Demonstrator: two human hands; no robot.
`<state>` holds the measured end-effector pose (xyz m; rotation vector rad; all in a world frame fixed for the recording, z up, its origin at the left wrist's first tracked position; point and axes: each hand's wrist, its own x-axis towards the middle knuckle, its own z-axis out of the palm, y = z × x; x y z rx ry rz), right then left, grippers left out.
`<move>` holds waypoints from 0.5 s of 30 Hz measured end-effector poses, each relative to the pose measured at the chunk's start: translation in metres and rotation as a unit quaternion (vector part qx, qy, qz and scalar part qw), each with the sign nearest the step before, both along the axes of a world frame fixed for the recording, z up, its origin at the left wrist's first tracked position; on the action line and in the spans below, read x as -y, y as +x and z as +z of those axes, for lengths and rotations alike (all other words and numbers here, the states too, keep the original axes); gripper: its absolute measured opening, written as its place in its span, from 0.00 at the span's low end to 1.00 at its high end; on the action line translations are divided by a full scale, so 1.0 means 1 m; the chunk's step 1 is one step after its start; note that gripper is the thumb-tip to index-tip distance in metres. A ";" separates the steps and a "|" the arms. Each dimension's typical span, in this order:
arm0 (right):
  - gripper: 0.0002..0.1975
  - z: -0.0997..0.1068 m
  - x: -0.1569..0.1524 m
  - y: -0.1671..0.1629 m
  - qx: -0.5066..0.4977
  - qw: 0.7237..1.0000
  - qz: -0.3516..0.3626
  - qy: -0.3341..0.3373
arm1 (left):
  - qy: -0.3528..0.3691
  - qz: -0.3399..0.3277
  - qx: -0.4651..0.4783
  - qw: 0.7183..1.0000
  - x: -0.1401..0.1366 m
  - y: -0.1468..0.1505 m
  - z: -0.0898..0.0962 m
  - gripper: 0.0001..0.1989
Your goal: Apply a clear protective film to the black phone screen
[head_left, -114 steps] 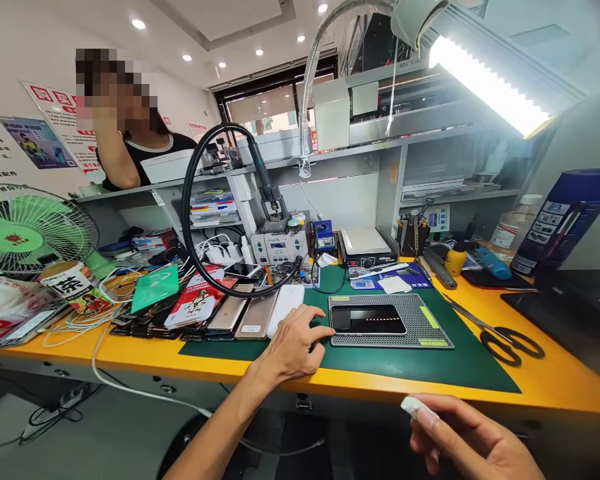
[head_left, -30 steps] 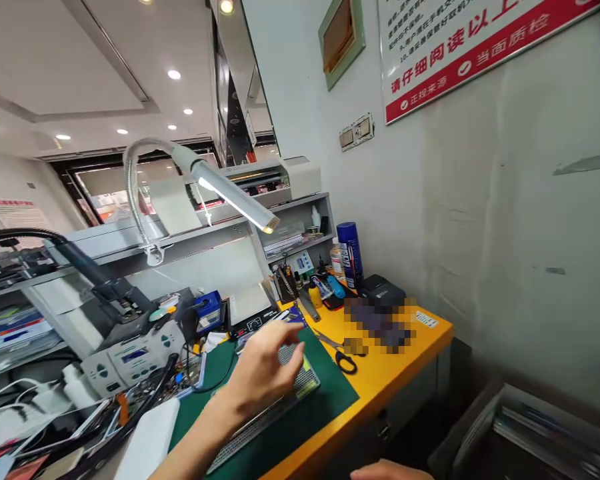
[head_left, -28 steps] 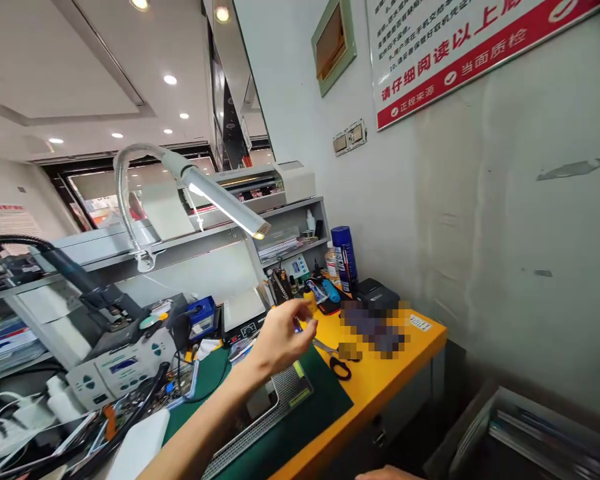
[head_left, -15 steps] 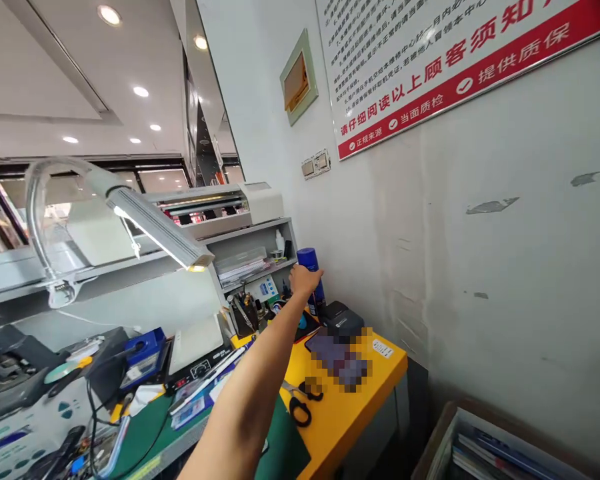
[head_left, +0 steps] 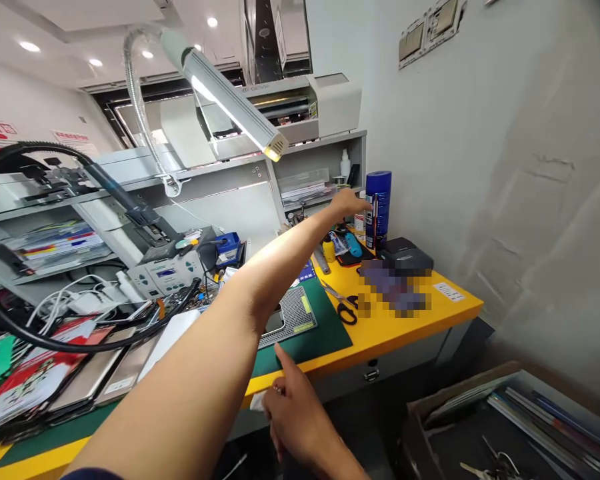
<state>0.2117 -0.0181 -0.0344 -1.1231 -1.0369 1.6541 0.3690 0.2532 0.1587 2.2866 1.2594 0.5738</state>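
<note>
Left hand (head_left: 349,202) is hanging at the end of the outstretched arm; its fingers are partly hidden, so cannot tell whether they are gripping. One digit is overlapping the left edge of the blue can (head_left: 383,208); contact uncertain. Can is standing upright at the hand's 3 o'clock, at the rear of the yellow bench (head_left: 385,325), long axis vertical, top pointing to 12. It is showing a plain deep-blue top, a darker printed body and a slim pale strip down the front. White-capped bottle (head_left: 360,224) is standing upright just beside it at 9 o'clock, partly covered by the hand.

Around the can: wall (head_left: 445,167) is closing off 3 o'clock, black box (head_left: 407,256) is crowding 5, light-blue tool (head_left: 353,245) is lying at 7. Yellow surface is showing between the scissors (head_left: 336,294) and the front edge.

Right hand (head_left: 300,413) is hovering low, toward 6 o'clock, before that edge: index finger pointing to 11, other fingers curling on a small white piece (head_left: 257,402).
</note>
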 end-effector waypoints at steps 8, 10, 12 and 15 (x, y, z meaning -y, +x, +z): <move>0.48 0.015 -0.013 0.002 -0.023 0.999 0.014 0.019 | 0.010 0.018 0.030 0.999 0.001 0.005 -0.010 0.19; 0.43 0.010 -0.012 0.004 -0.026 0.999 0.018 0.023 | 0.007 0.024 0.044 0.999 0.001 0.012 -0.013 0.18; 0.33 0.000 -0.011 0.009 -0.018 0.999 0.018 0.028 | 0.006 0.028 0.063 0.998 0.003 0.019 -0.016 0.18; 0.13 -0.018 -0.008 0.027 0.017 0.998 -0.004 0.053 | 0.006 0.032 0.102 0.994 0.005 0.030 -0.023 0.18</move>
